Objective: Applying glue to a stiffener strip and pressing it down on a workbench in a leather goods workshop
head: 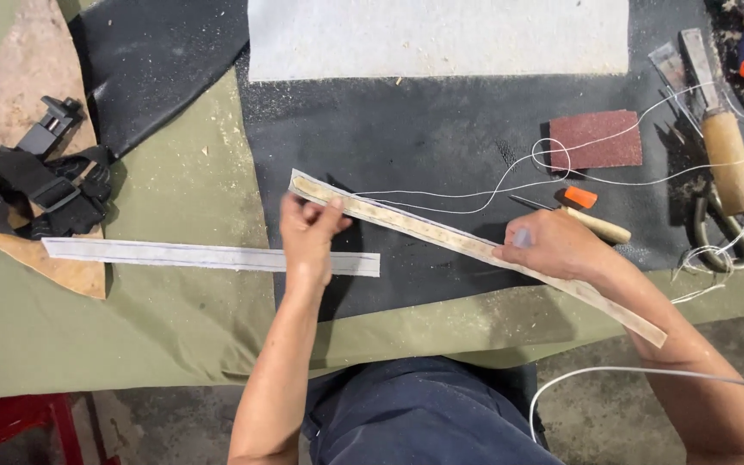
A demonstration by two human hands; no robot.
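A long tan leather strip (424,228) lies slantwise across the black mat (441,138), its right end hanging past the table's front edge. My left hand (310,234) pinches the strip near its upper left end. My right hand (551,244) presses down on the strip's middle, fingers curled, next to an awl with a pale wooden handle (600,226). A white thread (475,207) runs from the strip's left part in loops toward the right.
A second pale strip (208,256) lies on the olive cloth (174,327) to the left. Black strap with buckle (40,176) rests on a leather scrap. Red-brown sandpaper (596,139), a wooden-handled knife (721,129), scissors (721,232) and a white sheet (437,36) sit further back.
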